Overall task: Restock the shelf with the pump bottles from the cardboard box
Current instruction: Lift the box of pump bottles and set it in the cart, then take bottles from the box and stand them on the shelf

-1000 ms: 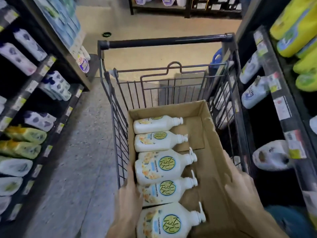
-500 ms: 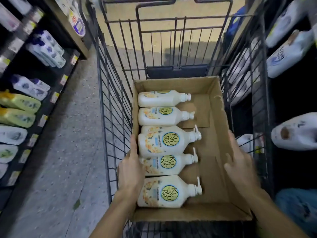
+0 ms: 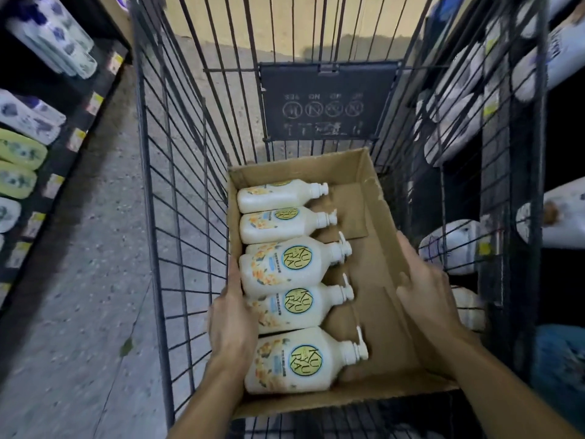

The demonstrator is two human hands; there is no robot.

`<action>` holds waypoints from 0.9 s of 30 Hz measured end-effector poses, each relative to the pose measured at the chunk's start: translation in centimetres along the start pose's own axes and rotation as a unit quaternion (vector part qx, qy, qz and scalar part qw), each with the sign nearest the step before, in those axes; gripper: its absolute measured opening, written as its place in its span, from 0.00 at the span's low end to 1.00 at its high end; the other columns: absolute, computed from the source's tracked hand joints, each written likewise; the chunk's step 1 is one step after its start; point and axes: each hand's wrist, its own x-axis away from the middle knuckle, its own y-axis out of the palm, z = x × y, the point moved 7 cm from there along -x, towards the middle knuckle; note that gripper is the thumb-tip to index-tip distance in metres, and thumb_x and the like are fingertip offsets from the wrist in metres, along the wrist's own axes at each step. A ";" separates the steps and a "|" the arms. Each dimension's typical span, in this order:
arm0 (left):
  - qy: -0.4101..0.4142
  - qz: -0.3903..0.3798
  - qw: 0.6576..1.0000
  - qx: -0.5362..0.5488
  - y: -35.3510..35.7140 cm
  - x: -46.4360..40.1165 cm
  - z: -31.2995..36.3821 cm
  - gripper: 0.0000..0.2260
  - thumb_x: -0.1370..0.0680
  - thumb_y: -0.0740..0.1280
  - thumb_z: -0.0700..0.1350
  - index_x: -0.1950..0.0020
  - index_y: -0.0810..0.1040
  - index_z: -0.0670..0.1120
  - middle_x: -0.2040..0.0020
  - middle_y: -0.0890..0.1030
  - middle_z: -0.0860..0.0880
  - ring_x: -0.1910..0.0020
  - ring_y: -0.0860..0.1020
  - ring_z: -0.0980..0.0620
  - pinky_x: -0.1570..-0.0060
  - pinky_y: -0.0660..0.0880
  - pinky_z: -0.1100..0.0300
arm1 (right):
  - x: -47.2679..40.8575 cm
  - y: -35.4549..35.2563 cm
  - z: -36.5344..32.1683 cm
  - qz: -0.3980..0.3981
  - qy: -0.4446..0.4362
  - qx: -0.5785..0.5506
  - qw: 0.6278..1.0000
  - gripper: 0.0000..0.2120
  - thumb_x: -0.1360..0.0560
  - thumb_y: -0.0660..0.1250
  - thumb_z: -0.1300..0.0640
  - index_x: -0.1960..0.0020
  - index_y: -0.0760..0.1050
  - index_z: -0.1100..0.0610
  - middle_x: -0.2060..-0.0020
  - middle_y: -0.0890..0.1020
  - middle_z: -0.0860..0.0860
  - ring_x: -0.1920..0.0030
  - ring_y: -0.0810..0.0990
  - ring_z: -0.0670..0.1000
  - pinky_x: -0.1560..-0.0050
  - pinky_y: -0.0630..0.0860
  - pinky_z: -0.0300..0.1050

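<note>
An open cardboard box (image 3: 376, 204) sits inside a black wire cart (image 3: 177, 185). Several cream pump bottles with round yellow-green labels lie on their sides in a row along the box's left half, pumps pointing right; the nearest bottle (image 3: 300, 359) is largest in view. My left hand (image 3: 232, 324) lies flat against the box's left wall, fingers beside the bottles' bases. Over the box's bare right half, my right hand (image 3: 425, 302) rests against the inside of the right wall, fingers spread, holding nothing.
Shelves line both sides of the aisle: white and yellow-green bottles with price tags on the left (image 3: 22, 147), white jugs on the dark right shelf (image 3: 557, 213). A black sign plate (image 3: 326, 99) hangs on the cart's far wall. Speckled floor lies to the left.
The view has tipped further down into the cart, so the box and bottles look lower and nearer. Both hands stay at the box's sides; the right hand has edged inward.
</note>
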 end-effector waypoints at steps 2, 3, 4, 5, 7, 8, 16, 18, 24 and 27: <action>-0.013 -0.006 1.000 -0.018 0.8 -0.4 -0.6 0.35 0.24 0.57 0.38 0.25 0.46 0.65 0.55 0.80 0.47 0.61 0.77 0.47 0.61 0.75 0.51 | 0.0 1.3 0.4 -0.015 0.012 -0.008 1.000 0.40 0.29 0.63 0.70 0.20 0.57 0.53 0.61 0.79 0.58 0.60 0.79 0.60 0.60 0.69 0.45; -0.012 -0.004 1.000 -0.026 1.2 -0.3 -0.7 0.36 0.24 0.57 0.38 0.24 0.46 0.64 0.54 0.80 0.46 0.61 0.77 0.47 0.63 0.74 0.53 | 0.3 1.8 0.7 -0.013 0.018 -0.015 1.000 0.39 0.28 0.63 0.69 0.20 0.56 0.53 0.55 0.82 0.61 0.56 0.80 0.61 0.58 0.72 0.47; -0.005 -0.001 1.000 -0.031 1.6 -0.3 -0.8 0.36 0.24 0.57 0.37 0.24 0.45 0.63 0.55 0.81 0.46 0.62 0.76 0.47 0.64 0.73 0.53 | 0.4 2.3 1.0 -0.004 0.017 -0.019 1.000 0.39 0.28 0.63 0.69 0.20 0.56 0.53 0.50 0.83 0.63 0.53 0.81 0.63 0.55 0.75 0.50; 0.004 -0.005 0.999 -0.035 2.2 -0.3 -0.9 0.37 0.24 0.57 0.36 0.24 0.43 0.62 0.56 0.81 0.45 0.63 0.77 0.46 0.64 0.75 0.52 | 0.4 2.7 1.4 0.002 0.013 -0.016 1.000 0.39 0.28 0.63 0.69 0.20 0.57 0.53 0.47 0.83 0.63 0.52 0.81 0.63 0.53 0.76 0.52; 0.003 -0.009 1.000 -0.025 2.8 -0.7 -1.1 0.38 0.25 0.57 0.35 0.24 0.42 0.62 0.61 0.80 0.45 0.65 0.77 0.44 0.65 0.77 0.48 | 0.1 3.6 2.2 0.014 0.014 -0.008 1.000 0.38 0.27 0.64 0.69 0.20 0.57 0.52 0.46 0.82 0.63 0.52 0.81 0.63 0.51 0.77 0.52; -0.001 -0.006 1.000 -0.027 3.0 -0.8 -1.3 0.39 0.25 0.56 0.35 0.24 0.41 0.62 0.61 0.79 0.44 0.65 0.77 0.44 0.65 0.77 0.47 | 0.0 3.9 2.5 0.023 0.014 -0.006 1.000 0.37 0.26 0.64 0.69 0.20 0.58 0.52 0.47 0.83 0.63 0.53 0.81 0.63 0.52 0.77 0.51; 0.016 -0.026 0.994 -0.107 3.5 -0.5 -0.8 0.40 0.24 0.57 0.34 0.24 0.35 0.56 0.34 0.72 0.44 0.54 0.77 0.44 0.66 0.70 0.54 | 0.4 4.8 3.4 0.034 0.035 0.018 0.999 0.37 0.24 0.64 0.68 0.20 0.55 0.49 0.45 0.81 0.59 0.52 0.81 0.62 0.52 0.80 0.55; 0.015 -0.046 0.992 -0.116 3.7 -0.5 -0.8 0.41 0.24 0.58 0.35 0.23 0.34 0.54 0.28 0.67 0.43 0.50 0.77 0.43 0.64 0.70 0.54 | 0.5 5.3 3.5 0.019 0.043 0.048 0.998 0.40 0.24 0.66 0.66 0.19 0.50 0.48 0.42 0.79 0.58 0.54 0.81 0.61 0.56 0.79 0.53; 0.038 -0.105 0.977 -0.181 1.5 0.3 2.6 0.31 0.24 0.62 0.41 0.24 0.52 0.45 0.28 0.62 0.39 0.41 0.74 0.37 0.49 0.75 0.47 | 1.5 5.2 3.2 -0.016 0.119 0.034 0.992 0.42 0.26 0.70 0.60 0.19 0.50 0.51 0.24 0.60 0.58 0.26 0.63 0.61 0.29 0.66 0.60; 0.126 -0.143 0.957 -0.219 -0.9 0.3 6.4 0.20 0.22 0.62 0.47 0.31 0.67 0.46 0.35 0.70 0.45 0.42 0.75 0.43 0.49 0.74 0.51 | 4.1 3.8 0.6 0.042 0.160 -0.035 0.985 0.32 0.25 0.71 0.56 0.24 0.63 0.58 0.26 0.65 0.59 0.25 0.60 0.59 0.27 0.61 0.56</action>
